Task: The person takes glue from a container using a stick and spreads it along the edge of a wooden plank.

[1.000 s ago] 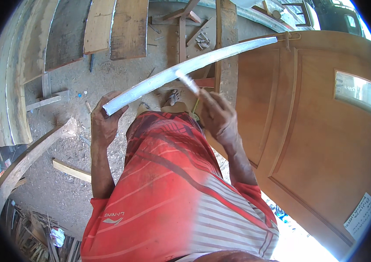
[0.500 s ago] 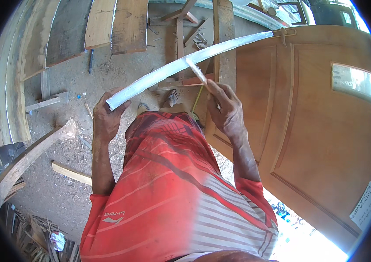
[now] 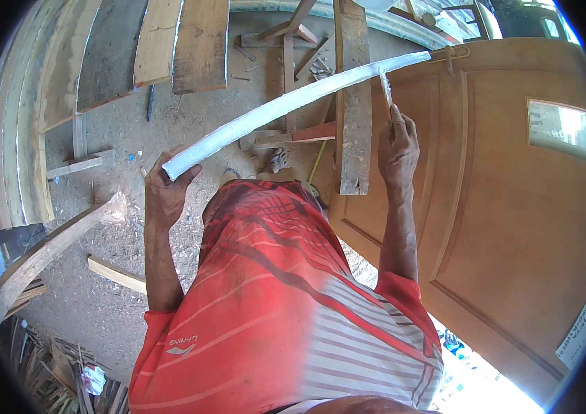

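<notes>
A long narrow wooden strip (image 3: pixel 286 102), its upper face coated white, stretches from my left hand up to the far right. My left hand (image 3: pixel 165 185) grips its near end, thumb over the edge. Between the fingers of my right hand (image 3: pixel 398 146) is a small thin stick (image 3: pixel 385 90), whitened toward its tip. That tip touches the white face of the strip close to its far end.
Several boards (image 3: pixel 200 48) lean or lie at the upper left. A brown panelled door (image 3: pixel 514 221) fills the right side. Below the strip stands a rough plank (image 3: pixel 354 148) with wooden framing. A curved timber (image 3: pixel 51 241) and scrap wood (image 3: pixel 65 372) lie at left.
My right hand has moved right and away from me, taking the stick along the strip toward its far end. My left hand keeps its hold, shifting only slightly.
</notes>
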Action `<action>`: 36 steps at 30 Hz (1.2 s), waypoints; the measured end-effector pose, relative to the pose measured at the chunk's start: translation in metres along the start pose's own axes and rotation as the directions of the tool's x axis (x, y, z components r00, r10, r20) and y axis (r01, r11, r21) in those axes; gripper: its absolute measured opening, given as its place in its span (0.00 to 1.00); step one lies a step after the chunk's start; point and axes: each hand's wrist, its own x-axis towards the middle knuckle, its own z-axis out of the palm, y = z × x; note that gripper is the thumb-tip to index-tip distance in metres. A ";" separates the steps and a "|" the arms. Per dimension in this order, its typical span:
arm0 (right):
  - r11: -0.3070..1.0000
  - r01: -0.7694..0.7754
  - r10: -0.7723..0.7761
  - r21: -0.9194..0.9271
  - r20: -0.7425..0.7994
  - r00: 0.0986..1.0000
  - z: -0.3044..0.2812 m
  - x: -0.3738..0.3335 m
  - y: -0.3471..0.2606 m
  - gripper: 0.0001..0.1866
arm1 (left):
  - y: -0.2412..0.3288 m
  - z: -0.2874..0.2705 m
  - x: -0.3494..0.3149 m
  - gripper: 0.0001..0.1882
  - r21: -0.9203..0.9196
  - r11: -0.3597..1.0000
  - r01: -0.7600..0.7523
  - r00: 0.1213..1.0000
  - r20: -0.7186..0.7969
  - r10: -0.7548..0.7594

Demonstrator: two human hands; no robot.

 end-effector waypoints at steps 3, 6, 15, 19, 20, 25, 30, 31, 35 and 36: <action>0.996 -0.034 0.037 0.083 -0.028 0.999 -0.002 0.002 0.003 0.21 | -0.004 -0.001 0.002 0.19 0.002 1.000 0.009 1.000 -0.010 -0.009; 0.995 -0.025 0.024 0.101 0.009 1.000 -0.002 0.008 0.005 0.21 | 0.002 -0.002 0.003 0.20 0.007 1.000 0.014 1.000 -0.010 -0.014; 0.972 0.001 -0.047 0.234 0.194 0.980 -0.031 0.013 -0.006 0.18 | -0.003 -0.001 0.001 0.21 -0.019 0.999 0.028 0.999 -0.031 -0.029; 0.980 -0.074 0.046 0.183 0.155 0.987 -0.014 0.043 0.039 0.15 | -0.004 -0.001 0.005 0.21 0.022 1.000 0.003 1.000 -0.021 -0.002; 0.985 -0.023 0.001 0.169 0.131 0.991 -0.012 0.047 0.047 0.15 | -0.003 -0.001 0.005 0.21 0.023 1.000 0.004 1.000 -0.021 -0.003; 0.986 0.059 -0.091 0.154 0.211 0.973 -0.016 0.050 0.047 0.15 | -0.003 -0.001 0.006 0.21 -0.008 0.998 0.058 0.998 -0.034 -0.058; 0.967 0.057 -0.140 0.247 0.333 0.932 -0.031 0.030 0.017 0.14 | 0.005 -0.002 0.006 0.21 -0.020 0.998 0.055 0.998 -0.027 -0.056; 0.964 0.060 -0.154 0.259 0.361 0.920 -0.033 0.025 0.012 0.14 | 0.005 -0.002 0.006 0.21 0.001 0.999 0.036 0.999 -0.028 -0.036; 0.959 0.082 -0.165 0.271 0.299 0.940 -0.037 0.030 0.016 0.15 | 0.004 -0.003 0.006 0.21 0.031 0.998 0.046 0.998 -0.044 -0.045; 0.959 0.079 -0.163 0.272 0.299 0.940 -0.036 0.034 0.019 0.15 | 0.002 -0.003 0.005 0.21 0.020 0.998 0.063 0.997 -0.046 -0.062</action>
